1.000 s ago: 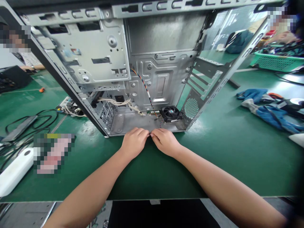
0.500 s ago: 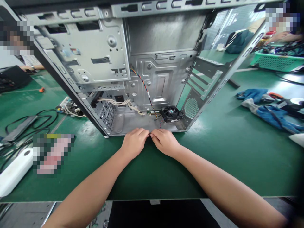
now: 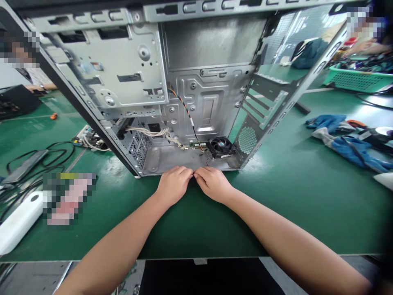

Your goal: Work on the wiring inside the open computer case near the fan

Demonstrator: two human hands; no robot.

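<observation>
Obs. from beside the desk (image 3: pixel 276 200): PC case (image 3: pixel 215 47) stands on it, side uncovered, interior facing the wearer, lower lip right at the hands. L hand (image 3: pixel 175 185) & R hand (image 3: pixel 215 184) both approx. mid-length of that lip, fingertips meeting or nearly so. Grip, both sides: narrow, fingers curled in. Whether anything sm. is pinched betw. the tips: can't tell, too little shows past the knuckles. Whether wt. bears on the lip or on the desk just in front: also unclear. Inside: black fan (image 3: pixel 220 146) low at R, near the honeycomb vent (image 3: pixel 248 139); green strip (image 3: pixel 198 145) (poss. a memory module) just L of it; striped lead (image 3: pixel 186 110) hanging from beside the drive cage (image 3: pixel 123 51), loose end close by the strip; pale cable bundle (image 3: pixel 153 133) at lower L, trailing toward the middle. Neither hand is on any of these, afaict. Step in hand, my read: a pause or steadying hold at the lip, no part being worked. Next move, if it's to be inside the case, calls for easing the grip, lifting the tips over the lip & passing around the striped lead w/o snagging it. Fan has the vent side close on its R, so coming in from front or L is prob. easier.
</observation>
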